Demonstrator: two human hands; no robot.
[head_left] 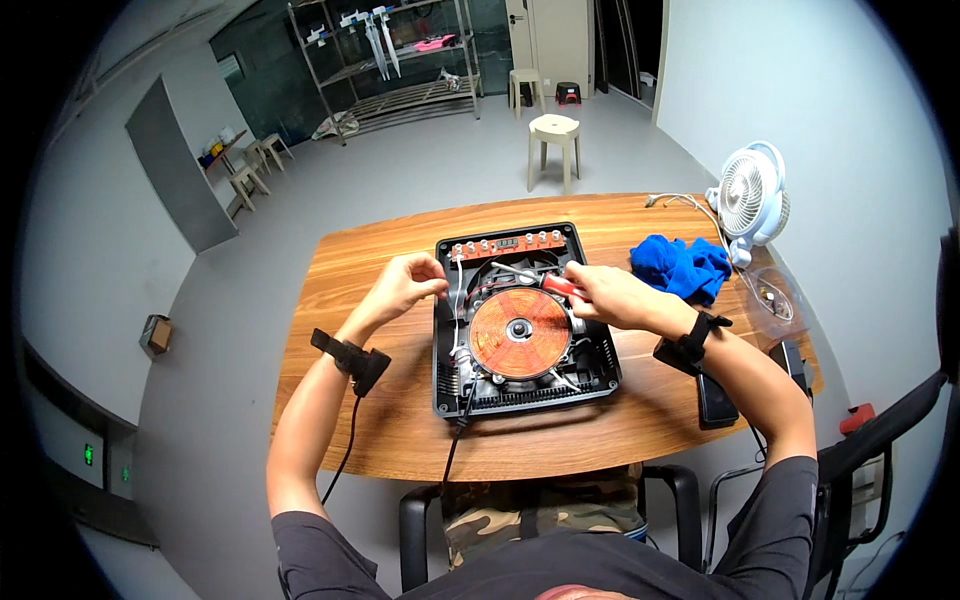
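Observation:
An opened induction cooker (592,385) lies on the table, its black housing uncovered. A round copper coil (495,335) fills its middle, and an orange-red control board (480,249) runs along its far edge. My right hand (622,298) grips a screwdriver (562,286) by its red handle. The metal shaft points left and away, over the parts between coil and board. Above the housing's left edge, my left hand (405,287) has its fingers curled and pinched together; whatever they hold is too small to make out. A white wire runs down the housing near those fingers.
On the table's right are a blue cloth (680,268), a white fan (750,200), a clear plastic bag (773,303) with small parts and a black device (716,402). A black cord (460,428) hangs off the front edge. Stools (554,130) and a metal rack (400,95) stand beyond.

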